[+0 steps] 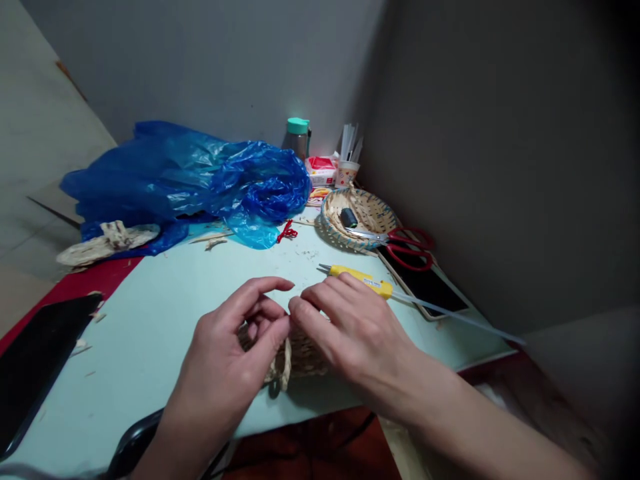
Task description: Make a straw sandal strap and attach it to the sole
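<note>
A small woven straw piece (295,357) lies on the pale green table (150,333) near its front edge, mostly hidden under both hands. My left hand (233,353) curls over its left side, thumb and fingers bent in a pinch on it. My right hand (345,327) covers its right side, fingers pressed together at the top of the weaving, fingertips touching those of the left. A yellow-handled tool (363,280) with a long thin clear shaft lies just beyond my right hand.
A crumpled blue plastic bag (200,180) and dried husks (105,243) fill the back left. A round woven basket (357,217), red scissors (407,245), a phone (425,283), a teal-lidded bottle (297,137) and a cup stand at the back right by the wall. A dark tablet (35,360) lies at left.
</note>
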A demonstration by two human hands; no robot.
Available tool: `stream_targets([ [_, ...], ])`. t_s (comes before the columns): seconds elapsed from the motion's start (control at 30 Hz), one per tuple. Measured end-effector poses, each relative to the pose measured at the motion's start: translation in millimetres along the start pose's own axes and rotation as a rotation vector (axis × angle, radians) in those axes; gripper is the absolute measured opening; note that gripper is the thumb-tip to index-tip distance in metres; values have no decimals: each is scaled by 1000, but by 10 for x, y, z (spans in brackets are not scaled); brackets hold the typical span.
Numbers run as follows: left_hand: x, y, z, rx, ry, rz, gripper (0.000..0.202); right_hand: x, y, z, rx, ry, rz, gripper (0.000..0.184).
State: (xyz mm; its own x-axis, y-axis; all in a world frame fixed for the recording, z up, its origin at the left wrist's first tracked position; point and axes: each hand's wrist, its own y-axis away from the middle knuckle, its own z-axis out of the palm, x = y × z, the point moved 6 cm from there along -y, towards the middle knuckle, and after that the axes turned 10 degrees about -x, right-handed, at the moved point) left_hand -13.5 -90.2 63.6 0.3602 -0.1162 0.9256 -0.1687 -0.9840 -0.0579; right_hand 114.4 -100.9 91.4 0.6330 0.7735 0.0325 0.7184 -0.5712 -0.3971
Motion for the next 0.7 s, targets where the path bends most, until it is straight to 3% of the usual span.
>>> stream_targets([
  [0.17,-134,96,-242,96,-164,32,17,181,54,130,-152,-393,243,12],
  [0.33,-269,198,-252,-60,-438,161,25,216,30,288,-323,-765,419,14],
  [0.47,-347,195,-192,-176,-439,143,31,210,8,354,-352,-784,470,17],
  [0.7,-347,155,-87,-218,-454,135,32,211,-10,480,-359,-696,486,18],
])
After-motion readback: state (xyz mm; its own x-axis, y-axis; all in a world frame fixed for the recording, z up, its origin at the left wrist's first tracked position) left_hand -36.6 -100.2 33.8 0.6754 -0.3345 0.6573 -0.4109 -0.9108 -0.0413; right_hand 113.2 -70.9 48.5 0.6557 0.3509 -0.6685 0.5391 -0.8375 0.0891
